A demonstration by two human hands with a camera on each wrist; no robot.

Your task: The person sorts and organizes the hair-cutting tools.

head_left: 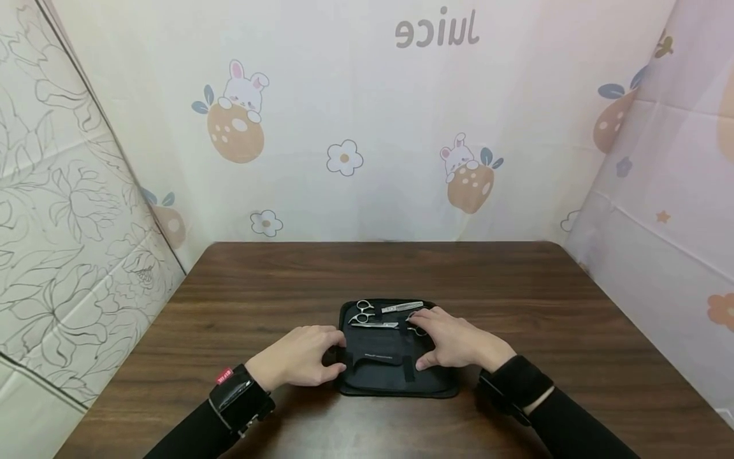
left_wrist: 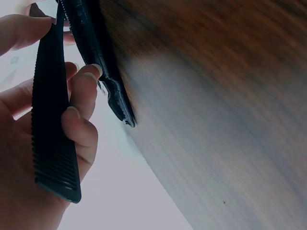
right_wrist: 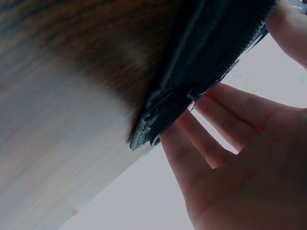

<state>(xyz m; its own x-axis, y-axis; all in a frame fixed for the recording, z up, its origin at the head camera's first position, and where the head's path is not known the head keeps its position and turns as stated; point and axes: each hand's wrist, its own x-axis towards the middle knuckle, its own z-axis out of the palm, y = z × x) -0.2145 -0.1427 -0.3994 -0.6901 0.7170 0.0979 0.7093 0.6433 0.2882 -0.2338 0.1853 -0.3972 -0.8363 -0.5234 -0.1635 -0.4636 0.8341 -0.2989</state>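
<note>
In the head view an open black zip case [head_left: 424, 386] lies on the table. A black comb [left_wrist: 52, 105] stretches across its lower part and juts out at the left edge. My left hand [head_left: 306, 356] holds the comb there, thumb on one side and fingers on the other. Two pairs of silver scissors lie along the upper part: thinning scissors [head_left: 402, 307] and a second pair with a plain blade [head_left: 375, 325]. My right hand [head_left: 459, 338] rests over the case's right side, fingers extended, partly hiding the handles of the plain pair. Its fingers meet the case's zipped edge [right_wrist: 192, 93].
The brown wooden table [head_left: 275, 280] surrounds the case on all sides. Behind it hangs a printed curtain [head_left: 367, 127], with more patterned cloth at left and right. A black band with a device sits on each wrist.
</note>
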